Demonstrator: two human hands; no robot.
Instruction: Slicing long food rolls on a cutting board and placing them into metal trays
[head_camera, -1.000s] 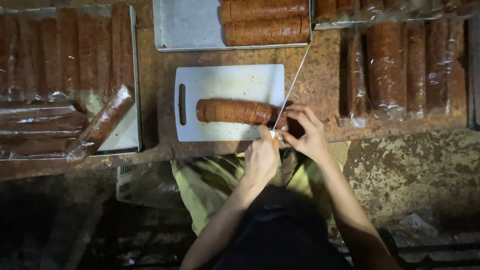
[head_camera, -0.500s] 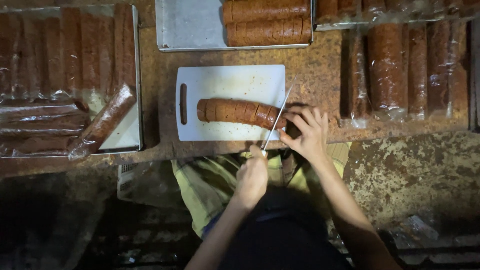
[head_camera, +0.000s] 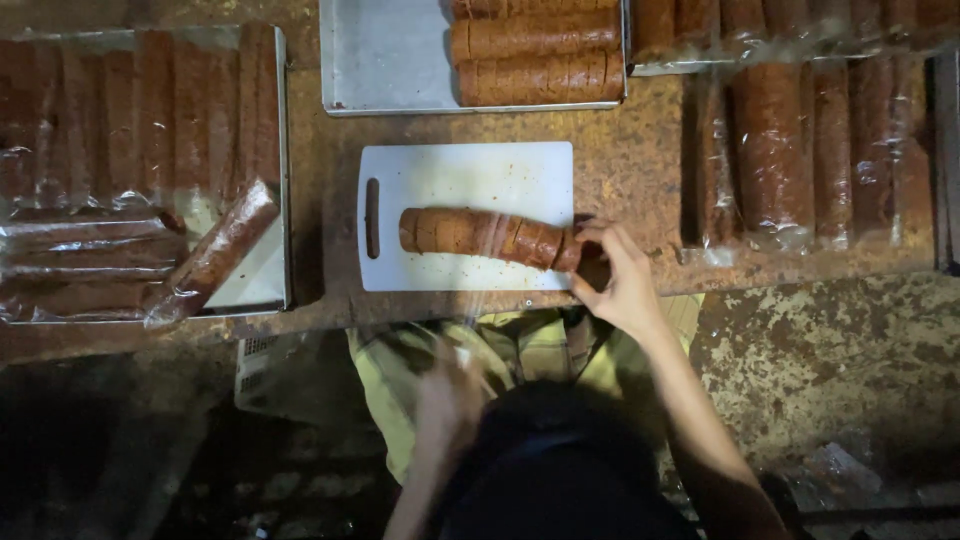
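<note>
A brown, ridged log-shaped roll (head_camera: 470, 232) lies lengthwise on a white cutting board (head_camera: 460, 175) at the near edge of a worn table. My right hand (head_camera: 620, 285) grips the roll's right end. My left hand (head_camera: 448, 400), blurred, is drawn back close to my body, below the table edge. It looks closed on a thin strip of clear plastic wrap (head_camera: 478, 300) that stretches from the roll towards it.
Behind the board, a metal tray (head_camera: 385, 60) holds several bare brown rolls (head_camera: 540, 60). A tray on the left (head_camera: 283, 180) is filled with plastic-wrapped rolls (head_camera: 140, 150). More wrapped rolls (head_camera: 790, 150) lie on the right. The floor beneath is dark and stained.
Both hands were together at the roll's right end. My left hand has since pulled back towards my body, drawing the clear wrap off. My right hand stays on the roll's end.
</note>
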